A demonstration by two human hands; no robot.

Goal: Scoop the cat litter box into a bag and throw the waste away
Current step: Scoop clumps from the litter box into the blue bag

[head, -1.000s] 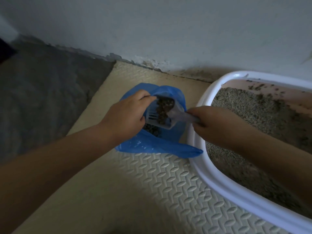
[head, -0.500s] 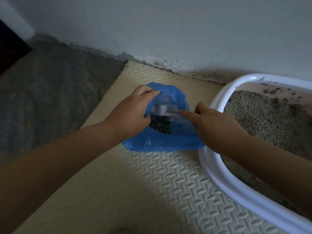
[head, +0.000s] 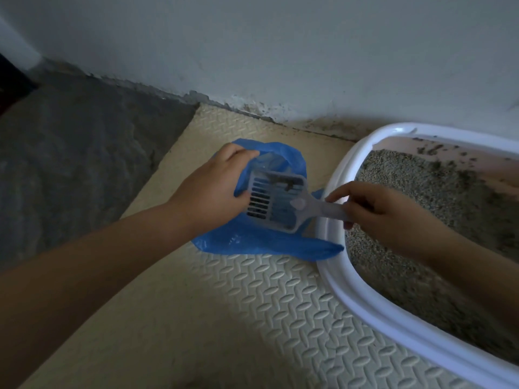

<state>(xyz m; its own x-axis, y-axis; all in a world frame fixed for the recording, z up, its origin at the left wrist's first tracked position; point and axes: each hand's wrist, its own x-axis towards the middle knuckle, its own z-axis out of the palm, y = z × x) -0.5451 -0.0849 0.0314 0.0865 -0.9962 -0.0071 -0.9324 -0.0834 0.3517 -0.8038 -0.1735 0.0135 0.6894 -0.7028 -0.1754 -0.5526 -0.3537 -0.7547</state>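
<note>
A blue plastic bag [head: 252, 242] lies on the mat left of the litter box. My left hand [head: 213, 186] grips the bag's left edge and holds its mouth apart. My right hand [head: 384, 211] holds the handle of a grey slotted scoop [head: 276, 199], which hovers over the bag's mouth, nearly empty with a dark bit stuck at its far end. The white-rimmed litter box [head: 334, 265] at the right holds grey litter [head: 415, 186]. The bag's contents are hidden behind the scoop.
A cream embossed foam mat [head: 252, 318] lies under the bag and box. Grey floor [head: 70, 153] stretches to the left. A pale wall [head: 280, 51] with a crumbling base runs behind. Dirt smears mark the litter box's far inner wall [head: 438, 150].
The scoop was full of clumps, tipped over inside the bag, and now faces up over the bag's mouth, nearly empty. My left hand has kept hold of the bag.
</note>
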